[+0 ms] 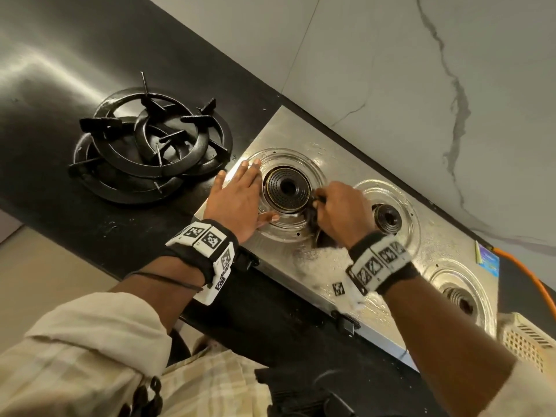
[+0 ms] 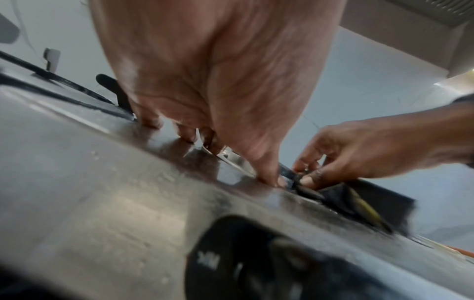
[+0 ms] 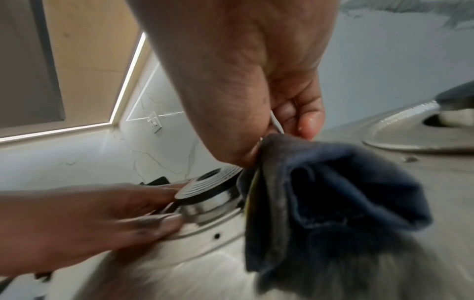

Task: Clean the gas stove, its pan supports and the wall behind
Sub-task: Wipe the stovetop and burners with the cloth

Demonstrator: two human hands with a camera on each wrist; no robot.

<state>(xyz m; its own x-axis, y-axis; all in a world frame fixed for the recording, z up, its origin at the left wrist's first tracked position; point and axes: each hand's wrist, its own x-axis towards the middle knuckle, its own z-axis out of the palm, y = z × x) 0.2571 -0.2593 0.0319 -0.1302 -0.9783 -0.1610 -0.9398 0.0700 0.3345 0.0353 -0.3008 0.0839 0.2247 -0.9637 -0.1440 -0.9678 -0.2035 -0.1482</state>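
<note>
A steel gas stove [image 1: 319, 266] lies wet and soapy on the black counter, its pan supports off. My left hand [image 1: 237, 197] lies flat with straight fingers on the drip ring, just left of the big burner [image 1: 286, 189]. My right hand [image 1: 340, 212] pinches a dark blue cloth [image 3: 333, 194] against the burner's right side. In the left wrist view the left fingertips [image 2: 278, 180] press on the steel top while the right hand [image 2: 359, 154] grips the cloth [image 2: 372, 205]. The pan supports [image 1: 150, 145] are stacked on the counter to the left. The marbled wall [image 1: 421, 85] stands behind.
A smaller burner [image 1: 388, 218] and a third burner [image 1: 460, 299] sit further right on the stove. An orange gas hose [image 1: 529, 275] runs off at the right edge, near a cream perforated basket [image 1: 526, 341]. Black knobs [image 1: 346, 323] line the stove's front.
</note>
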